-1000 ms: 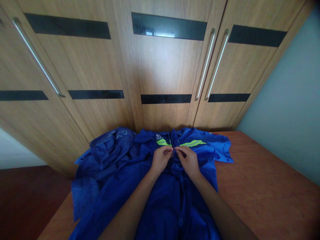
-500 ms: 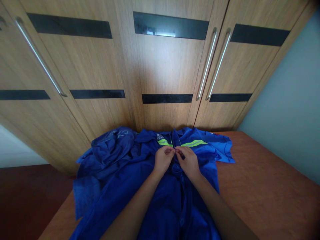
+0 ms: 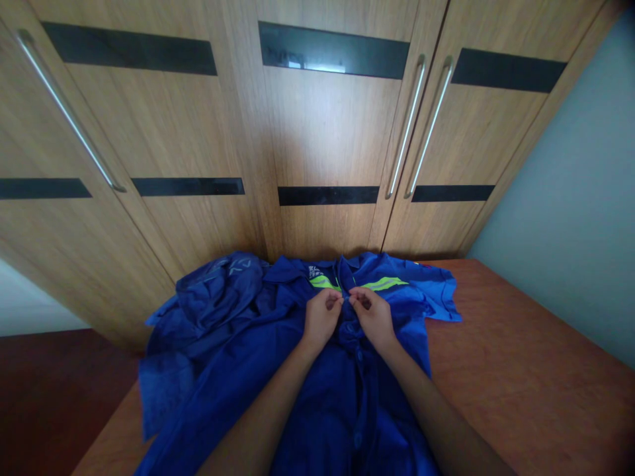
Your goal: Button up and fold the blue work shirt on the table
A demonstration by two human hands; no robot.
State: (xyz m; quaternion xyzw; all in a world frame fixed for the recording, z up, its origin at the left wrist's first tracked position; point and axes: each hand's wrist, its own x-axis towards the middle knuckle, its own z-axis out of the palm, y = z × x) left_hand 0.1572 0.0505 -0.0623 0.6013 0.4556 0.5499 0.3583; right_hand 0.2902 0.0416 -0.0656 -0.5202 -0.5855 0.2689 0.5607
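Your left hand [image 3: 320, 322] and right hand [image 3: 376, 320] pinch the blue garment [image 3: 325, 410], spread beneath and to either side of them.

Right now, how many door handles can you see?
3: the far-left handle, plus a close pair right of centre, the pair's left handle and right handle. More may lie outside the picture.
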